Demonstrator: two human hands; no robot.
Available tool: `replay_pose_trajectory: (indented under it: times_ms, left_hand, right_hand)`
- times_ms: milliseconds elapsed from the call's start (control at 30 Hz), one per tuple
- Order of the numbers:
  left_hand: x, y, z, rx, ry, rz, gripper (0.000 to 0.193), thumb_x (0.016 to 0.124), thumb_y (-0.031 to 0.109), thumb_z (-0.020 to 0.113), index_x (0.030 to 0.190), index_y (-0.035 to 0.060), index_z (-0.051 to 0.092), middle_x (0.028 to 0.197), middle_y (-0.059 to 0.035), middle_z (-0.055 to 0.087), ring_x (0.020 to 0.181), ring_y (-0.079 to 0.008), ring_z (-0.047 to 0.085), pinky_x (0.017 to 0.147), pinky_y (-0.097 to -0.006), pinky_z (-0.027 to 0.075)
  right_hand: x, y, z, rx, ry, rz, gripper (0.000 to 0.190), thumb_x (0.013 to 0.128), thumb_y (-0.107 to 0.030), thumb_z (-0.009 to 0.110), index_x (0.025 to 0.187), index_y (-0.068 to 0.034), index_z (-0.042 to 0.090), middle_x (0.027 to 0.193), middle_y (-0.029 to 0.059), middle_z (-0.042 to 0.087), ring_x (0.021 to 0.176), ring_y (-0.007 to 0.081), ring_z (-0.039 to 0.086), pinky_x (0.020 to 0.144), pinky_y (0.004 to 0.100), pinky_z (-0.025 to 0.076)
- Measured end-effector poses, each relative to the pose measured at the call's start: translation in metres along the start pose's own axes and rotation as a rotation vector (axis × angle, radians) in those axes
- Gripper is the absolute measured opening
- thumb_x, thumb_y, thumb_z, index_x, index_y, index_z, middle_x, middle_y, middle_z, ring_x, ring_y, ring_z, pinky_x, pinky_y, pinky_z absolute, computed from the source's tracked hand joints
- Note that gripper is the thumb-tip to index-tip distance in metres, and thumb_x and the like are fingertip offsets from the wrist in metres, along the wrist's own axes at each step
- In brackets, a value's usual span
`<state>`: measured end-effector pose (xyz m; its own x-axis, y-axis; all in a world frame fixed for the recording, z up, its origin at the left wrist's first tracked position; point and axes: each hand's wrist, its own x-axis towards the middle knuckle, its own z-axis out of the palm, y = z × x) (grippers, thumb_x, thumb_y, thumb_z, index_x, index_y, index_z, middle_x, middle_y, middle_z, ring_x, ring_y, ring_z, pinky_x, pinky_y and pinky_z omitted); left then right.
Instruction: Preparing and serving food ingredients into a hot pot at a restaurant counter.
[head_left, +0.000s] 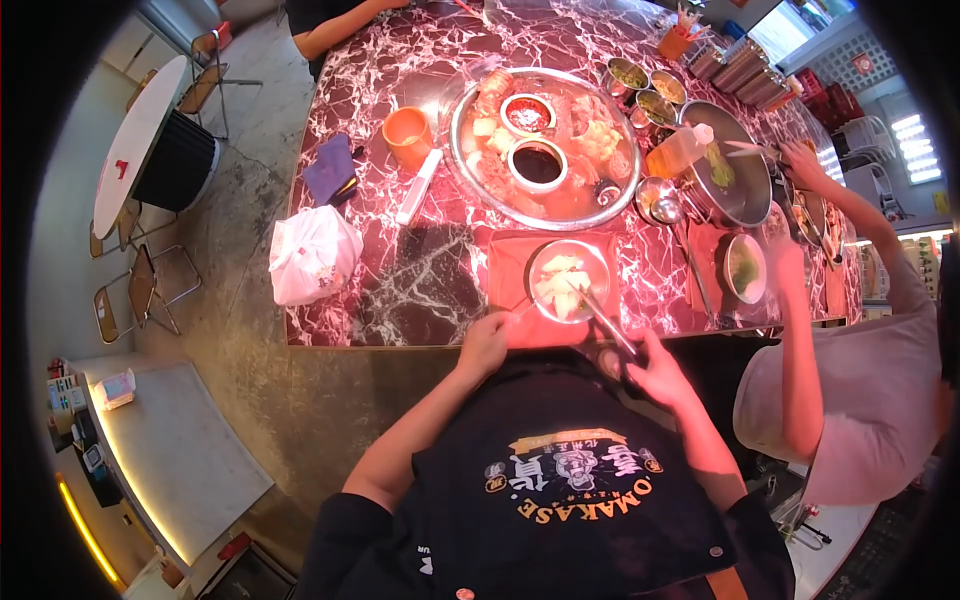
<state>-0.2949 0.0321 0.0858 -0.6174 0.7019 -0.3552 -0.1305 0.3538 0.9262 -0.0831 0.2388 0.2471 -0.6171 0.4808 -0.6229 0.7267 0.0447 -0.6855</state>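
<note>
A metal bowl (532, 282) with pale food pieces (564, 283) sits on a red mat (508, 259) at the table's near edge. My right hand (660, 375) grips scissors (611, 324), whose blades reach into the bowl among the pieces. Left of it, my left hand (484, 345) pinches a thin metal utensil (531, 307) that slants to the bowl's rim; its exact kind is unclear. Beyond the bowl stands a wide round metal basin (469, 196) of cooked food. Inside it are a cup of red sauce (528, 114) and a cup of dark sauce (537, 163).
At right, a co-worker's hand (806, 166) holds scissors over a large pot (761, 199); their other hand is blurred. Nearby are an oil bottle (675, 154), a ladle (664, 206) and a bowl of greens (744, 270). A plastic bag (315, 255) and orange cup (407, 139) stand left.
</note>
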Motion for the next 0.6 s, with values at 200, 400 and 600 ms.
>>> replay_pose_trajectory:
  times_ms: [200,400,600]
  left_hand:
    - [-0.001,0.000,0.003,-0.042,-0.016,-0.032,0.023,0.092,0.005,0.051,0.106,-0.0039,0.067,0.093,-0.0042,0.068,0.087,-0.0097,0.058,0.080,-0.0244,0.046]
    - [-0.001,0.001,0.000,-0.082,-0.044,-0.041,0.023,0.091,0.005,0.051,0.106,-0.0040,0.067,0.096,-0.0048,0.068,0.088,-0.0108,0.059,0.082,-0.0248,0.046]
    - [0.000,0.009,0.001,-0.286,-0.048,-0.116,0.021,0.091,0.004,0.053,0.104,-0.0015,0.069,0.084,0.0014,0.062,0.074,-0.0052,0.051,0.067,-0.0216,0.042]
  right_hand:
    - [0.015,0.015,0.014,-0.113,0.034,-0.081,0.049,0.083,-0.006,0.068,0.126,-0.006,0.044,0.094,0.0101,0.068,0.082,0.0136,0.065,0.074,0.0275,0.050]
    - [0.020,0.032,0.008,0.084,-0.029,-0.092,0.048,0.085,-0.004,0.066,0.128,-0.007,0.045,0.091,0.0075,0.066,0.083,0.0111,0.063,0.071,0.0248,0.048]
    - [0.010,0.035,0.000,0.285,-0.118,0.081,0.042,0.088,-0.007,0.064,0.125,-0.009,0.045,0.093,0.0057,0.065,0.083,0.0106,0.061,0.073,0.0248,0.047]
